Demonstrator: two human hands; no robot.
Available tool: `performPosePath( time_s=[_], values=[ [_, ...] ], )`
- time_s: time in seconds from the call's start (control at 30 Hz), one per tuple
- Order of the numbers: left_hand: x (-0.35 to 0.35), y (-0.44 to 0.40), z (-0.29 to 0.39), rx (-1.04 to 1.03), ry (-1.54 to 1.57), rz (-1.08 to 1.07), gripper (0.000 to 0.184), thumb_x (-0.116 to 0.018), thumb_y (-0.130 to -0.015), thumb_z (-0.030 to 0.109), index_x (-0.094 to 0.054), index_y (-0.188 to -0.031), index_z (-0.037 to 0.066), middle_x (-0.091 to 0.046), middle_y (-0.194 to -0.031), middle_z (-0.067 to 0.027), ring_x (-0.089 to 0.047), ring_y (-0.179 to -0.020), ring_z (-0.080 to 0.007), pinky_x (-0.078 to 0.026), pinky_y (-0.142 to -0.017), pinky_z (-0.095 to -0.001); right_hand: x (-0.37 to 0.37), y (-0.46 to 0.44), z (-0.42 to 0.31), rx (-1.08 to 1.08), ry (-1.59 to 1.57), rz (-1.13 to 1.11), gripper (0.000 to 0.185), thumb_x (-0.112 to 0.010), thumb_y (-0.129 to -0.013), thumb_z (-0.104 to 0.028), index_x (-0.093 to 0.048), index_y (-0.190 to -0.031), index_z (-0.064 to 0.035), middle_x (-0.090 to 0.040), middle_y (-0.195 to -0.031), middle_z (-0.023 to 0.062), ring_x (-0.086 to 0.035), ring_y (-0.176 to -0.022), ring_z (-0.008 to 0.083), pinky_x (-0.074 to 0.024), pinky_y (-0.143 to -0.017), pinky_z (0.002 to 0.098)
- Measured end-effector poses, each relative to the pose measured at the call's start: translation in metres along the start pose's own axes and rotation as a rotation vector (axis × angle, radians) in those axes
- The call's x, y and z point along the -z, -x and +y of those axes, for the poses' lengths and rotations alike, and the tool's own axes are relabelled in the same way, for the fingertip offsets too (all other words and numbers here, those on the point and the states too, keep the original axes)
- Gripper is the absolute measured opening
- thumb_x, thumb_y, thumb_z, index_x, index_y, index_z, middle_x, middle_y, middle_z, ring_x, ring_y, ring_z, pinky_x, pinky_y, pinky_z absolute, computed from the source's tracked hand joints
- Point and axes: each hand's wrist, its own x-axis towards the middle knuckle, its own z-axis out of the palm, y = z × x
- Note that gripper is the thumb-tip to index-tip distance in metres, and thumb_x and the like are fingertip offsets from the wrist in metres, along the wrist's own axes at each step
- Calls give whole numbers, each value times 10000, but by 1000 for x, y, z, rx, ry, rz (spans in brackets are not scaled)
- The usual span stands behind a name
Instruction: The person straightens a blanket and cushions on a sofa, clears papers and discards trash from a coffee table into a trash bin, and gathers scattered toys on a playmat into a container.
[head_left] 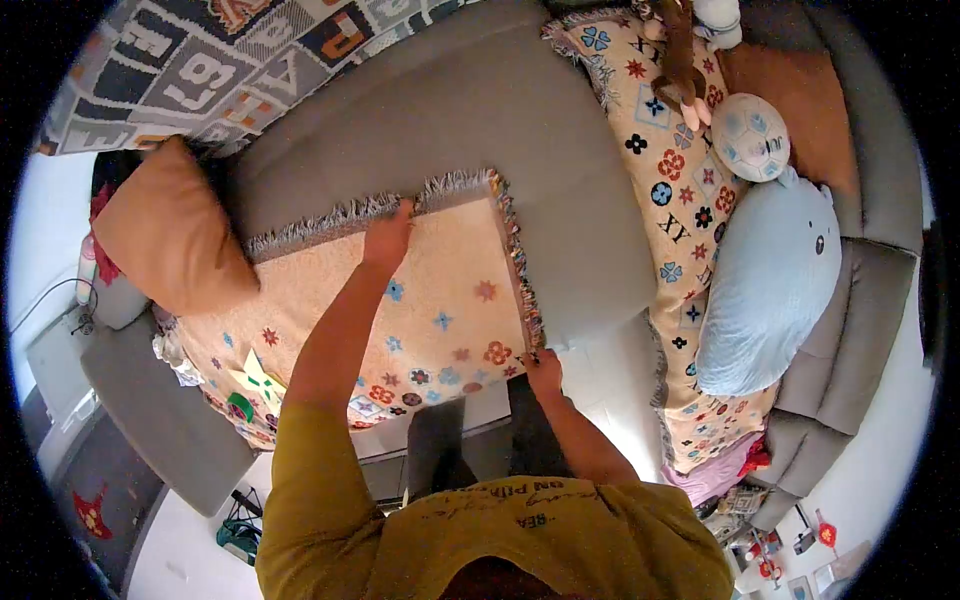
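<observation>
A cream throw blanket [430, 270] with coloured flower motifs and a fringed border is spread over the grey sofa seat [590, 250]. At its far fringed edge, my left hand [388, 238] has its fingers closed on the border. My right hand [543, 372] grips the fringe at the near right corner, close to the sofa's front edge. Part of the blanket is hidden under my left forearm. Its left end runs beside an orange-brown cushion [180, 235].
On the right, another patterned throw [668, 215] covers a sofa section, with a light blue plush pillow [765, 290], a ball [750, 138] and a stuffed toy [680, 75]. A grey lettered blanket [205, 80] hangs far left. A yellow star-shaped item [258, 382] lies on the blanket's left part.
</observation>
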Motion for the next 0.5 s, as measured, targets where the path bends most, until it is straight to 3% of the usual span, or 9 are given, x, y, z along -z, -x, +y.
performPosePath(
  time_s=[0.03, 0.07, 0.17, 0.2, 0.27, 0.3, 0.37, 0.43, 0.5],
  values=[
    [-6, 5, 1, -30, 78, -15, 373, -610, -790, 245, -429, -1083, 99, -580, -694, -192, -574, -627, -409, -468, -573, -492, -4, 2, 3, -57, -116, -31, 406, -626, -775, -302, -560, -1012, 21, -587, -715, 154, -572, -668, 323, -461, -621, 372],
    [-15, 3, -4, 66, 174, -144, 298, -541, -830, 220, -428, -1070, 84, -562, -665, -229, -556, -625, -421, -456, -567, -502, -1, 3, 2, -59, -130, -14, 391, -620, -784, -295, -559, -1006, 22, -586, -691, 150, -564, -629, 314, -456, -597, 370],
    [-1, -11, -4, 123, 418, -90, 262, -519, -833, 195, -435, -1030, 45, -558, -670, -235, -554, -614, -417, -452, -556, -486, 24, -5, -5, 13, -191, 114, 332, -600, -808, -272, -556, -965, 18, -574, -624, 138, -540, -535, 284, -435, -532, 372],
    [20, -21, 7, 160, 752, 5, 228, -508, -831, 158, -424, -996, 25, -554, -675, -242, -548, -616, -423, -444, -550, -469, 35, -16, -12, 80, -228, 206, 303, -594, -813, -263, -554, -937, 11, -563, -602, 134, -532, -519, 272, -425, -518, 377],
    [23, -73, -18, -20, 464, 316, 214, -495, -845, 150, -418, -993, 16, -558, -679, -209, -546, -614, -386, -446, -556, -431, 71, -45, -44, 211, -222, 267, 241, -579, -826, -233, -533, -869, 0, -546, -587, 132, -524, -515, 248, -408, -501, 375],
    [29, -106, -34, 29, 529, 296, 202, -481, -860, 159, -420, -981, 9, -558, -695, -199, -544, -620, -365, -448, -570, -421, 97, -69, -72, 276, -181, 237, 215, -569, -833, -211, -514, -830, -4, -538, -593, 133, -524, -526, 236, -400, -498, 367],
    [59, -149, -42, 63, 640, 321, 199, -454, -881, 171, -408, -974, 2, -560, -708, -181, -548, -641, -338, -449, -601, -415, 131, -115, -120, 204, -342, 85, 214, -566, -837, -201, -480, -788, -11, -516, -609, 132, -510, -553, 242, -389, -509, 354],
    [103, -166, -32, 33, 536, 458, 192, -439, -885, 176, -353, -980, 34, -565, -718, -174, -551, -674, -353, -437, -609, -429, 140, -171, -148, 487, -189, 282, 221, -583, -826, -207, -483, -795, -13, -505, -620, 128, -483, -548, 242, -385, -512, 346],
    [136, -187, -39, -25, 407, 603, 180, -440, -880, 173, -325, -960, 60, -576, -794, -196, -560, -727, -380, -431, -629, -437, 145, -213, -183, 532, -267, 335, 229, -590, -818, -212, -485, -792, -11, -492, -614, 132, -455, -539, 254, -381, -513, 356]
  ],
)
